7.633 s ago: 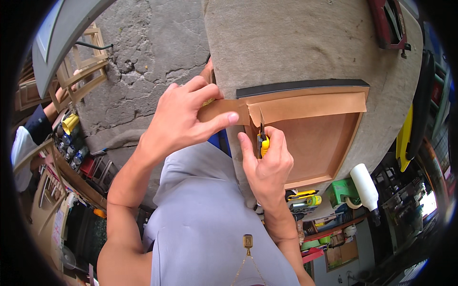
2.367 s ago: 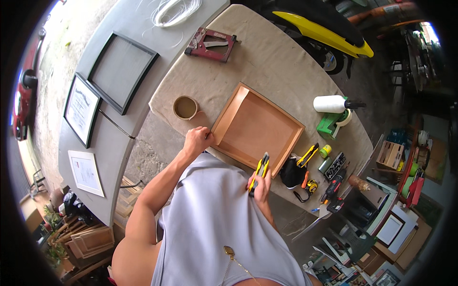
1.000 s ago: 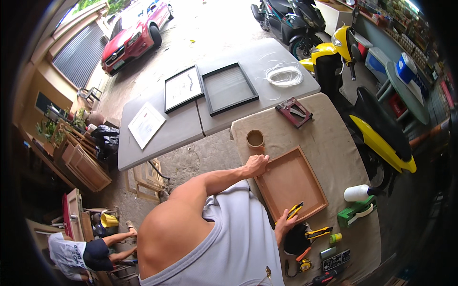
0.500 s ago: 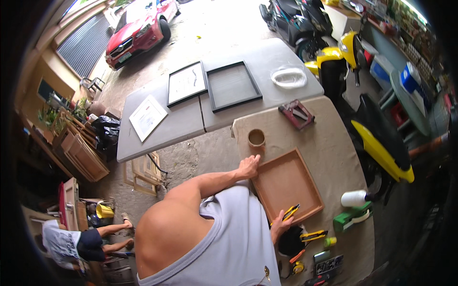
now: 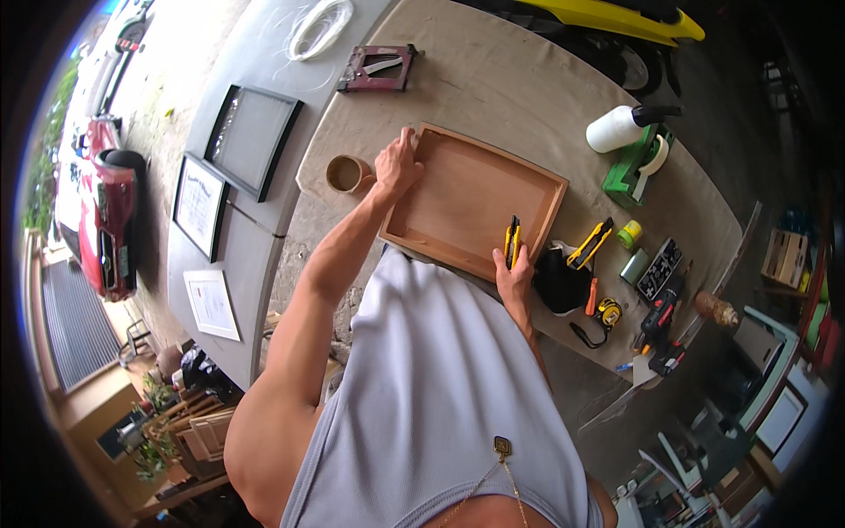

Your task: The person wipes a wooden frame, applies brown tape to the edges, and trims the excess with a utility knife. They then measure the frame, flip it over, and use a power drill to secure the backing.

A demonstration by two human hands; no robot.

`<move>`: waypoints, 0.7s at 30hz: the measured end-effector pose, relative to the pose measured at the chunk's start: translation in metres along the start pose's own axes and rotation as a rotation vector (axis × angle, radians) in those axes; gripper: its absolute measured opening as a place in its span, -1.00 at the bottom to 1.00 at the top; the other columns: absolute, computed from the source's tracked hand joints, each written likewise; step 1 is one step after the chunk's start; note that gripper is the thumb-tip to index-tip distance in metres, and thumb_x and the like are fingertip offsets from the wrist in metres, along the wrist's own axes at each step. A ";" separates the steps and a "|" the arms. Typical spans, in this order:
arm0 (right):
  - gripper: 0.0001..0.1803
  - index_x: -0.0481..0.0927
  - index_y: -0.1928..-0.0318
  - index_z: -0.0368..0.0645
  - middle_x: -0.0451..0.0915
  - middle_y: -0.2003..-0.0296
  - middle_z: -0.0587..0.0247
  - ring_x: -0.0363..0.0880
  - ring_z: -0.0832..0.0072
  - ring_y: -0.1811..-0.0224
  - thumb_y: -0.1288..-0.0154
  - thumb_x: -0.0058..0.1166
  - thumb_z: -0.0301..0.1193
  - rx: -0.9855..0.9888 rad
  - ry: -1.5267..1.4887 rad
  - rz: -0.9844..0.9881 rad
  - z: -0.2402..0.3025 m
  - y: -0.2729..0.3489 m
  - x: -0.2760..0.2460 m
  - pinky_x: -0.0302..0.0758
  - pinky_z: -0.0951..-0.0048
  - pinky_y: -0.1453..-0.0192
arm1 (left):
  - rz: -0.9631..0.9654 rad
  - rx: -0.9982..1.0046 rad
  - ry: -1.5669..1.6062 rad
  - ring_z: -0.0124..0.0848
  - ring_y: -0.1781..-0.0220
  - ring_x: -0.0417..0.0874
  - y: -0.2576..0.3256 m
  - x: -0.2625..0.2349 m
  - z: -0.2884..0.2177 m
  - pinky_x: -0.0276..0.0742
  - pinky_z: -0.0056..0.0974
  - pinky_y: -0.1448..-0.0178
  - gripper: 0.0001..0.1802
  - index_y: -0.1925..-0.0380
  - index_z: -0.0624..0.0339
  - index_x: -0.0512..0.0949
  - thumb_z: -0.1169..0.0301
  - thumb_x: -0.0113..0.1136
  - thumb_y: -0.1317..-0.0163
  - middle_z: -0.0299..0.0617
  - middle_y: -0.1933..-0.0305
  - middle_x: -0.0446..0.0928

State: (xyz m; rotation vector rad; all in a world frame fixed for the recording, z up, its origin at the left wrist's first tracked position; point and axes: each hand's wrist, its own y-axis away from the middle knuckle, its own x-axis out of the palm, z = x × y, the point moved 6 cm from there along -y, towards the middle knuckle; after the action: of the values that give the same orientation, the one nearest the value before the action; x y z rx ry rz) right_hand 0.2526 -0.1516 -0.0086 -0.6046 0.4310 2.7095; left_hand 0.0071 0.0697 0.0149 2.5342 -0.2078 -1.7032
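A shallow brown wooden tray (image 5: 475, 187) with raised sides lies on the cloth-covered table in front of me. My left hand (image 5: 400, 165) is closed over its left side near the far corner. In my right hand (image 5: 516, 271) is a yellow-and-black utility knife (image 5: 513, 239), held upright at the tray's near right side. Beside that hand lies a black pouch (image 5: 561, 282), with a second yellow utility knife (image 5: 591, 244) on it. A brown round cup (image 5: 349, 174) stands just left of my left hand.
A maroon staple gun (image 5: 378, 69) lies beyond the tray. At right are a white bottle (image 5: 613, 130), green tape dispenser (image 5: 637, 167), tape measure (image 5: 607, 311) and cordless drill (image 5: 662, 326). Black frames (image 5: 251, 141) and a clear coil (image 5: 320, 28) rest on the grey table.
The whole view has turned, so the tray and tables appear rotated. My left hand stays on the tray's side, and my right hand still holds the utility knife, now pointing more upright.
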 end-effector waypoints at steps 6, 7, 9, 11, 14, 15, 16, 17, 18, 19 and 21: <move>-0.54 0.42 0.07 -0.32 0.54 0.36 -0.14 0.54 -0.01 0.32 -0.19 0.18 -0.21 0.117 0.007 0.055 0.000 0.003 0.001 0.43 0.16 0.28 | -0.010 0.150 -0.003 0.05 0.22 0.62 -0.058 -0.002 -0.023 0.53 0.03 0.15 -0.36 -0.07 0.04 0.29 0.43 0.17 0.14 0.02 0.24 0.57; -0.54 0.42 0.08 -0.32 0.54 0.37 -0.14 0.54 0.00 0.33 -0.19 0.18 -0.21 0.110 0.007 0.042 -0.001 0.003 0.002 0.43 0.16 0.28 | 0.000 0.178 -0.011 0.04 0.23 0.62 -0.063 -0.001 -0.025 0.52 0.03 0.15 -0.35 -0.08 0.03 0.29 0.42 0.17 0.14 0.00 0.26 0.57; -0.54 0.43 0.09 -0.32 0.53 0.39 -0.12 0.54 0.01 0.34 -0.18 0.19 -0.20 0.094 0.010 0.020 0.000 0.003 0.002 0.43 0.16 0.29 | 0.006 0.233 -0.028 0.02 0.23 0.62 -0.066 0.003 -0.023 0.52 0.03 0.15 -0.33 -0.11 0.01 0.28 0.41 0.16 0.13 -0.02 0.25 0.57; -0.54 0.42 0.10 -0.32 0.53 0.41 -0.10 0.53 0.02 0.36 -0.18 0.19 -0.20 0.076 0.020 0.005 0.002 0.003 0.002 0.43 0.16 0.30 | -0.002 0.283 -0.043 0.02 0.21 0.62 -0.062 0.009 -0.017 0.52 0.04 0.13 -0.32 -0.15 -0.01 0.28 0.41 0.14 0.11 -0.02 0.21 0.56; -0.60 0.40 0.24 -0.27 0.45 0.53 0.09 0.43 0.26 0.50 -0.16 0.23 -0.22 0.025 0.035 -0.057 -0.006 0.001 0.004 0.38 0.29 0.39 | -0.019 0.258 -0.027 0.04 0.17 0.60 -0.053 0.011 -0.012 0.53 0.06 0.12 -0.24 -0.23 -0.05 0.21 0.42 0.15 0.10 0.03 0.05 0.48; -0.59 0.41 0.19 -0.28 0.48 0.49 0.03 0.47 0.19 0.46 -0.16 0.22 -0.21 0.061 0.050 -0.030 -0.007 0.002 0.004 0.40 0.25 0.35 | -0.004 0.253 -0.018 0.06 0.16 0.59 -0.046 0.006 -0.013 0.53 0.06 0.11 -0.20 -0.25 -0.04 0.18 0.43 0.15 0.11 0.04 0.01 0.45; -0.56 0.42 0.15 -0.29 0.50 0.44 -0.02 0.51 0.11 0.41 -0.16 0.21 -0.21 0.094 0.065 0.003 -0.009 0.001 0.004 0.42 0.20 0.32 | 0.011 0.241 -0.011 0.08 0.14 0.59 -0.037 -0.003 -0.015 0.54 0.07 0.11 -0.17 -0.27 -0.04 0.15 0.45 0.16 0.11 0.06 -0.03 0.41; -0.54 0.43 0.10 -0.31 0.53 0.40 -0.07 0.54 0.04 0.36 -0.17 0.20 -0.20 0.128 0.080 0.037 -0.010 0.001 0.006 0.44 0.16 0.29 | 0.025 0.229 -0.003 0.09 0.13 0.58 -0.025 -0.009 -0.013 0.54 0.07 0.11 -0.13 -0.30 -0.04 0.11 0.46 0.16 0.12 0.07 -0.07 0.38; -0.54 0.43 0.09 -0.30 0.53 0.39 -0.07 0.55 0.04 0.36 -0.17 0.20 -0.20 0.121 0.065 0.028 -0.007 0.002 0.006 0.45 0.17 0.28 | 0.040 0.211 -0.011 0.08 0.16 0.58 -0.011 -0.013 -0.010 0.54 0.06 0.13 -0.11 -0.32 -0.03 0.09 0.48 0.16 0.12 0.08 -0.05 0.38; -0.54 0.43 0.09 -0.30 0.54 0.38 -0.07 0.55 0.05 0.35 -0.17 0.20 -0.20 0.117 0.052 0.017 -0.006 0.002 0.006 0.45 0.17 0.27 | 0.058 0.195 -0.015 0.07 0.20 0.59 0.006 -0.014 -0.005 0.55 0.05 0.16 -0.09 -0.33 -0.03 0.07 0.49 0.15 0.13 0.10 -0.02 0.38; -0.54 0.43 0.06 -0.29 0.55 0.35 -0.07 0.57 0.05 0.31 -0.18 0.20 -0.22 0.105 0.067 -0.007 -0.008 0.002 0.005 0.47 0.19 0.24 | 0.086 0.132 -0.036 0.06 0.22 0.60 0.040 -0.014 0.008 0.55 0.04 0.17 -0.05 -0.36 -0.01 0.03 0.49 0.17 0.14 0.11 0.00 0.38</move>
State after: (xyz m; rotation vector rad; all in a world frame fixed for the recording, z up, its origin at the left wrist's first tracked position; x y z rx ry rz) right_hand 0.2501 -0.1546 -0.0172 -0.6670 0.5829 2.6471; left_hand -0.0077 0.0324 0.0302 2.5444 -0.4392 -1.7583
